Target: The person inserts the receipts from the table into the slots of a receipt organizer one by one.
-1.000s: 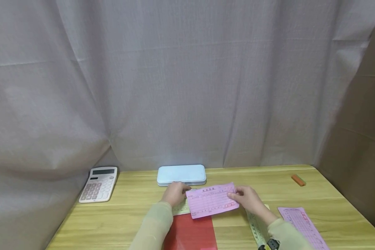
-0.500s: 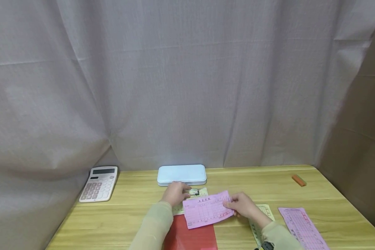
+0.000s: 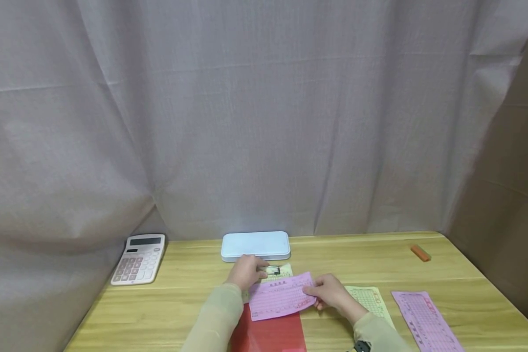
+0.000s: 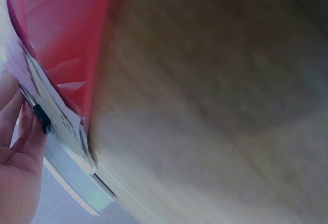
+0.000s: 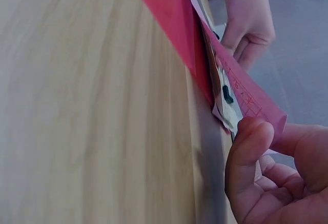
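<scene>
My right hand (image 3: 332,293) pinches the right end of a pink printed slip (image 3: 281,299) between thumb and fingers. The slip lies slantwise over the top of a red translucent folder (image 3: 273,337) and over a pale yellow slip (image 3: 286,269). My left hand (image 3: 245,273) is at the folder's far end, its thumb and fingers on a metal clip with a black tab (image 4: 42,117). Papers (image 4: 64,126) lie layered beside that clip in the left wrist view. In the right wrist view, the thumb (image 5: 253,137) presses the pink slip's corner near the black tab.
A white case (image 3: 255,244) stands behind the folder against the grey curtain (image 3: 264,122). A calculator (image 3: 138,259) lies at the left. On the right are a yellow slip (image 3: 369,299), another pink slip (image 3: 427,320) and a small orange-and-green block (image 3: 420,253).
My right hand has brought the pink slip left and slightly nearer, over the folder. The black tab and the yellow slip on the right show more now. My left hand has stayed in place.
</scene>
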`<state>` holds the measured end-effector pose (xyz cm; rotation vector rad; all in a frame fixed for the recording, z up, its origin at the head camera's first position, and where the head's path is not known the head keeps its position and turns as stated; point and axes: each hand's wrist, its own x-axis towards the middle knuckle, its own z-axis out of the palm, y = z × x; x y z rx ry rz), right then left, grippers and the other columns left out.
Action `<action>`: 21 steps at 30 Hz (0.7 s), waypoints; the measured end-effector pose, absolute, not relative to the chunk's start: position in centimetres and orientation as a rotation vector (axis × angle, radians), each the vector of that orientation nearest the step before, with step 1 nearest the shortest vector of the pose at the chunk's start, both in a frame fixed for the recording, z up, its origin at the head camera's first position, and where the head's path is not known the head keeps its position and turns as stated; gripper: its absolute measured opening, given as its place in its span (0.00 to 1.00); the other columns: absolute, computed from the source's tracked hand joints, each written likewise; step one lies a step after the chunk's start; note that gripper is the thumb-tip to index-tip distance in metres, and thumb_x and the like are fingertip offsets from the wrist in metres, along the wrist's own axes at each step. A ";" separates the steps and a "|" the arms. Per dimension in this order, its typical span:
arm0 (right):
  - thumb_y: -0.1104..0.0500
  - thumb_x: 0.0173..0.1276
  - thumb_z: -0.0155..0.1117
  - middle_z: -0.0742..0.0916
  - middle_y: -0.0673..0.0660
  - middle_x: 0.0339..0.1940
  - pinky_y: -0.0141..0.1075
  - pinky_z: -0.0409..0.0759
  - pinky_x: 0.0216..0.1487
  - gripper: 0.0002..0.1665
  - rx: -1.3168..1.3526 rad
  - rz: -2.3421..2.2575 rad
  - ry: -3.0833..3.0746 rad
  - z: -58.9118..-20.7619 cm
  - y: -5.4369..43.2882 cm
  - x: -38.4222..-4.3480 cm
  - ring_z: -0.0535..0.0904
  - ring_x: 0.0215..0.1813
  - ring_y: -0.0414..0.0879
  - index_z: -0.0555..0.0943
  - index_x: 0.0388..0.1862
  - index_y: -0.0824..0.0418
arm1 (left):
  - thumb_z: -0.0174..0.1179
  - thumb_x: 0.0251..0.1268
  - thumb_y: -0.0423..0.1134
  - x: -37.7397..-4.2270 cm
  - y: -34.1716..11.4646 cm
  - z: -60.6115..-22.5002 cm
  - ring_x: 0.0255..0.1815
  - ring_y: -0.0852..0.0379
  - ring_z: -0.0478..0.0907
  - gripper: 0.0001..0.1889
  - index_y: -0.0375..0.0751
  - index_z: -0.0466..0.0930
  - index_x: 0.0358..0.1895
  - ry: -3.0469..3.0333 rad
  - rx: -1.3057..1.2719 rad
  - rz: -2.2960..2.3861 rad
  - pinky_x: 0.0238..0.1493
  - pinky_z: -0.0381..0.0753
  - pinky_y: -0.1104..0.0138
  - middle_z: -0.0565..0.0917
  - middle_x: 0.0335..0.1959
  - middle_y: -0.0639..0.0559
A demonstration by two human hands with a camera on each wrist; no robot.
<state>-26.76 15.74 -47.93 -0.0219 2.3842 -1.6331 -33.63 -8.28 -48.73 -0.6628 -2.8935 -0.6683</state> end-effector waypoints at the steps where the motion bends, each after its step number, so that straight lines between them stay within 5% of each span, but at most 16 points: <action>1: 0.64 0.61 0.65 0.79 0.53 0.15 0.25 0.74 0.17 0.10 -0.015 -1.640 2.376 -48.0 15.5 -26.8 0.70 0.14 0.36 0.76 0.24 0.68 | 0.70 0.50 0.40 -33.6 -8.3 -48.7 0.42 0.56 0.83 0.14 0.46 0.87 0.43 -2.891 -0.666 -0.662 0.46 0.80 0.63 0.88 0.38 0.53; 11: 0.63 0.63 0.64 0.80 0.52 0.18 0.23 0.73 0.18 0.10 -0.114 -1.672 2.231 -48.3 14.2 -27.3 0.70 0.15 0.35 0.80 0.32 0.72 | 0.70 0.50 0.41 -33.5 -8.2 -48.4 0.45 0.54 0.83 0.14 0.46 0.87 0.43 -2.905 -0.663 -0.645 0.49 0.79 0.61 0.88 0.40 0.53; 21: 0.65 0.60 0.65 0.76 0.50 0.12 0.22 0.70 0.15 0.08 0.070 -1.690 2.247 -48.1 12.4 -27.5 0.68 0.13 0.35 0.77 0.27 0.69 | 0.70 0.51 0.39 -33.4 -8.3 -48.4 0.43 0.54 0.83 0.13 0.44 0.88 0.42 -2.860 -0.709 -0.655 0.47 0.80 0.62 0.88 0.38 0.53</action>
